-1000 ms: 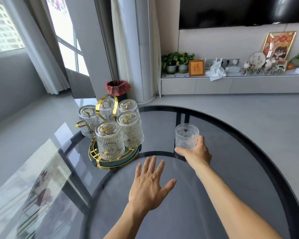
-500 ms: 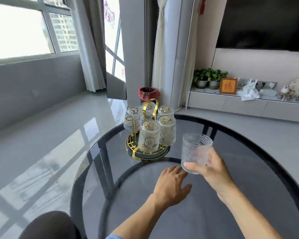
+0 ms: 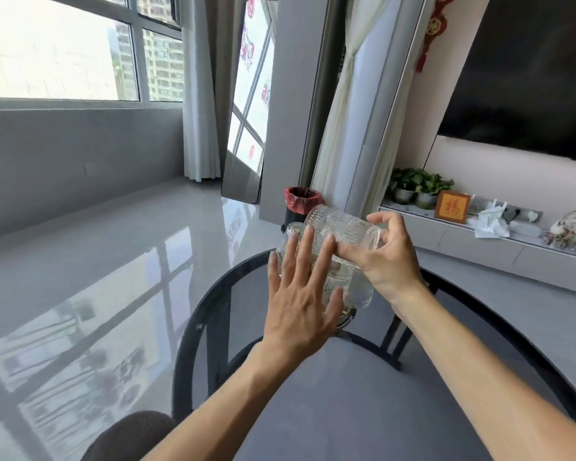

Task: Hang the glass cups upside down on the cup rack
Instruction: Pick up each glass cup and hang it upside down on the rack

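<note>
Both hands had closed in on the rack since a moment before: my left hand [image 3: 300, 294], fingers spread flat and gripping nothing, sat against the hung cups [image 3: 353, 287], while my right hand [image 3: 388, 257], pinching the glass cup [image 3: 343, 226] that had stood upright half a second earlier, had tipped it nearly on its side above them. I judged the flip half done, with hanging still ahead. The cup rack was almost wholly hidden. Beyond, the dark glass surface [image 3: 479, 311] met grey floor [image 3: 113, 244], a red-lined bin [image 3: 301, 202] and a wall television [image 3: 529, 71].
</note>
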Tool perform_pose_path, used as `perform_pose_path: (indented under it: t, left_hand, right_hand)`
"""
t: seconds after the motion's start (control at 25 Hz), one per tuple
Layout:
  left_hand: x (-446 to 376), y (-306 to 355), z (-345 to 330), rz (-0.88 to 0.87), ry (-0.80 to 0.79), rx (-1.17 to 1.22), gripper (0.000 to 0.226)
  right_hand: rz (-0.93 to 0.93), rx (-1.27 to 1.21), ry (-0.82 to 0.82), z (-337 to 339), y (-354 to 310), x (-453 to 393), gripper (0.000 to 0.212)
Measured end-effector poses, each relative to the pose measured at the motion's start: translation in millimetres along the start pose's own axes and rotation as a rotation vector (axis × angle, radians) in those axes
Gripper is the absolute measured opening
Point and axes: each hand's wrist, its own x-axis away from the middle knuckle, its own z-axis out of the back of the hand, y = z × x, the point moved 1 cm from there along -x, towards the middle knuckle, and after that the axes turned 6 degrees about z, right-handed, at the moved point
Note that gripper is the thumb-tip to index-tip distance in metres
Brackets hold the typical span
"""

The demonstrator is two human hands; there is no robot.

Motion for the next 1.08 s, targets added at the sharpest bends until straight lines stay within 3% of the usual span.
perform_pose_path:
  t: [0.16, 0.32, 0.48, 0.64, 0.8, 1.08]
  left_hand:
    - [-21, -33, 3, 0.064, 0.040, -0.056, 0.086]
    - [-45, -51, 4, 0.180, 0.061, 0.141, 0.082]
    - [-61, -69, 1, 0.291, 0.043, 0.409, 0.077]
    - [-65, -82, -12, 0.386, -0.013, 0.539, 0.078]
    - [-66, -90, -31, 0.454, -0.058, 0.595, 0.085]
    - [-50, -92, -53, 0.508, -0.103, 0.526, 0.079]
  right_hand:
    - [0.053, 0.161, -0.130, -21, -16, -24, 0.071]
    - [0.154, 0.290, -0.218, -48, -21, -34, 0.064]
    - [0.044, 0.144, -0.319, -45, -12, -60, 0.031]
    - [0.058, 0.522, -0.419, -42, 14, -78, 0.051]
    - [-0.050, 0.524, -0.475, -41, 36, -79, 0.067]
    - [-0.012, 0.545, -0.453, -34, 38, -84, 0.062]
